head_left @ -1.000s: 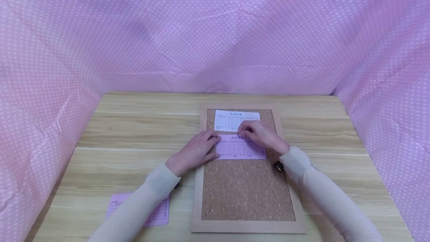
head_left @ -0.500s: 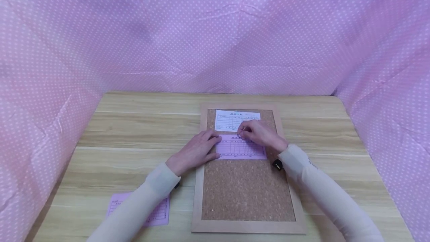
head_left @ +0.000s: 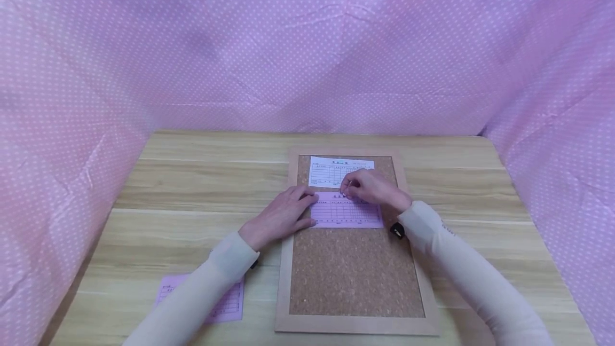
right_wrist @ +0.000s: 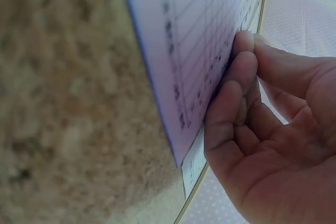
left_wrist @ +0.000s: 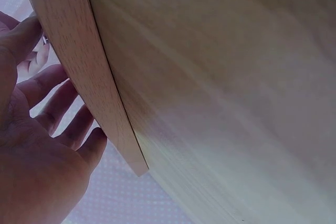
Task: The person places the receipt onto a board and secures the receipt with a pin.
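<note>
A pink printed slip (head_left: 343,213) lies across the upper half of a wood-framed cork board (head_left: 355,274). My left hand (head_left: 283,213) rests at the slip's left edge, thumb and fingers extended and spread over the board's frame. At the slip's top edge, thumb and index finger of my right hand (head_left: 370,186) pinch a small pale pushpin (left_wrist: 46,40), mostly hidden by the fingertips. The right hand's other fingers are curled close against the paper. Just above, a white printed slip (head_left: 323,173) is on the cork, its lower right corner covered by the right hand.
Another pink slip (head_left: 233,303) lies on the wooden table (head_left: 192,186) at the front left, partly under the left forearm. Pink dotted cloth (head_left: 307,57) hangs around the table's back and sides. Black wrist camera (head_left: 397,230) sits under the right cuff.
Both hands keep their places on the pink slip. The right hand's fingers and wrist have shifted only very slightly, and the head view has moved a little.
</note>
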A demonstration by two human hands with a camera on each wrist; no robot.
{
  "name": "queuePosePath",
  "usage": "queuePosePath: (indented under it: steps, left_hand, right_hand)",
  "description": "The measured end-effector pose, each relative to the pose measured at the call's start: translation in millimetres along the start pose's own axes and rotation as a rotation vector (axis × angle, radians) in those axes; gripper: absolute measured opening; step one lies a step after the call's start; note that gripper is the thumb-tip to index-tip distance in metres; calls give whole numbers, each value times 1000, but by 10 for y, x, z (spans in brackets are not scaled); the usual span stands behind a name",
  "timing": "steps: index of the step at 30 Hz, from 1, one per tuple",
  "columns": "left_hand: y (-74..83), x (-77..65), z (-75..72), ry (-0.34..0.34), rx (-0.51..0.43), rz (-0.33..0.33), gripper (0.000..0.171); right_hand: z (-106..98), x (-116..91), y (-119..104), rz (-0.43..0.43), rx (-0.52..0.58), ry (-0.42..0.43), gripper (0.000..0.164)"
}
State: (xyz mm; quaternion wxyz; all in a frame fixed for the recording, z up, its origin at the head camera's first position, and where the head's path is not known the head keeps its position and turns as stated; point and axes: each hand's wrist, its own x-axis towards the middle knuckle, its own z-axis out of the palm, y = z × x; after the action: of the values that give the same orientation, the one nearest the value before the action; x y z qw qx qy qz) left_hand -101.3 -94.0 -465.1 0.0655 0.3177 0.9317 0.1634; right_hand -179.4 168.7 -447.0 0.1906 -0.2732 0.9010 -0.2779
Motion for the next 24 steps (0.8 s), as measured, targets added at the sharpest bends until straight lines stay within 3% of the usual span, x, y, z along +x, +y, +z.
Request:
queuePosePath:
  steps: [13,24]
  left_hand:
    - [6,6,-1,-11,-1,-16,58]
    - [-3,-2,3,-9,-11,-19,58]
  right_hand:
    - [18,13,-70,77,-23,-25,11]
    - [45,25,-66,110,-53,8,6]
